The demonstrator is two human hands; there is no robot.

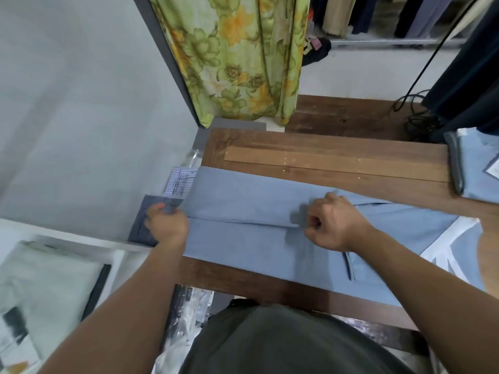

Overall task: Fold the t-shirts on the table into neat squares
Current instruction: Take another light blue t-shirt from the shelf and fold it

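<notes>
Left hand (pixel 166 224) fingers grip blue t-shirt (pixel 243 195) end, centre left; right hand (pixel 334 225) fingers pinch its folded edge, mid-frame, on worktop (pixel 324 147)

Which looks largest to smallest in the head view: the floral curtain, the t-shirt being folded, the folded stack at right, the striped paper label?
1. t-shirt being folded
2. floral curtain, though it hangs farther off, so its rank is unsure
3. folded stack, cut by the frame edge
4. striped paper label
</notes>
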